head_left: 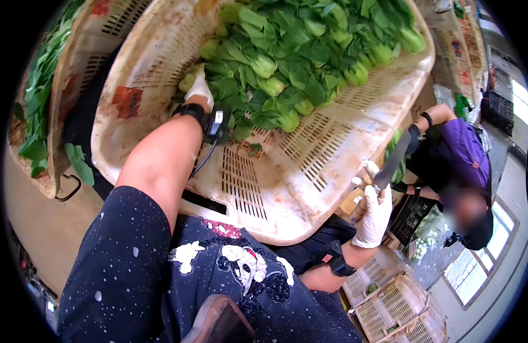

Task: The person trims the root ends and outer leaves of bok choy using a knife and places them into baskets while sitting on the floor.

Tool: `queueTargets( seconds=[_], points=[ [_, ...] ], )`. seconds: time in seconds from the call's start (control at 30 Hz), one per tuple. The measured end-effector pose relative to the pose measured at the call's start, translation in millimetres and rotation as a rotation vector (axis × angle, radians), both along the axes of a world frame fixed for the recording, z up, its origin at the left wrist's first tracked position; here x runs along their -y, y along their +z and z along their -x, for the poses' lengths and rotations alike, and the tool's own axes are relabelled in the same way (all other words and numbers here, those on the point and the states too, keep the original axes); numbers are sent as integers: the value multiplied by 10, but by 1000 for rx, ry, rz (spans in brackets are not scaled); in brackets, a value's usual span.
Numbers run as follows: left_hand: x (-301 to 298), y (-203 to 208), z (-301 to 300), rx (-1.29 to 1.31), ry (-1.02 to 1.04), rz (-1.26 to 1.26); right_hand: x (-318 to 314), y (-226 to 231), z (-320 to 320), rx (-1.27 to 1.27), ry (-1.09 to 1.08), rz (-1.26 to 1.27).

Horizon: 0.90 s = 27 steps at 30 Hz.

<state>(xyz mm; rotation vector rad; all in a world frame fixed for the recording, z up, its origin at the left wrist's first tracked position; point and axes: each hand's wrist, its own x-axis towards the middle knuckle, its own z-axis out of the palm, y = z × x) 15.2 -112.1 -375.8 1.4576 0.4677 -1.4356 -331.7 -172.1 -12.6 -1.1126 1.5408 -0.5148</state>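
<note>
Clothes: the dark speckled shirt (110,263) is close to the near side of the large crate (275,226).
Right hand: it wears a white glove, and this right hand (371,220) is just outside the crate's right side; its fingers are partly bent. A dark grey blade-like thing (392,160) meets them, but I cannot tell whether they grasp it.
Left hand: also in a white glove, the left hand (199,91) reaches into the crate's left part and touches the greens; its fingertips are among them, so I cannot tell if they grasp.
Greens: the leafy greens (298,51) with pale stems are heaped in the crate's far part.
Left neighbour: a second crate (75,103) with long green leaves (47,86) is left of the large crate.
Co-worker: a person in purple (467,151) is beyond the crate's right side.
</note>
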Motion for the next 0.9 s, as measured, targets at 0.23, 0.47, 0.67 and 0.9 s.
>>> queueTargets(
  seconds=[0.23,0.47,0.67,0.9],
  points=[
    [146,-216,-317,-82,-220,-535,61,-99,-45,-20,0,161],
    [132,1236,365,216,132,130,95,-123,-204,161,-3,161],
    [-75,3071,292,412,-375,947,-105,128,-1157,316,280,630],
    [-1006,4022,-341,1284,-642,897,-489,272,-1974,854,509,391]
  ],
)
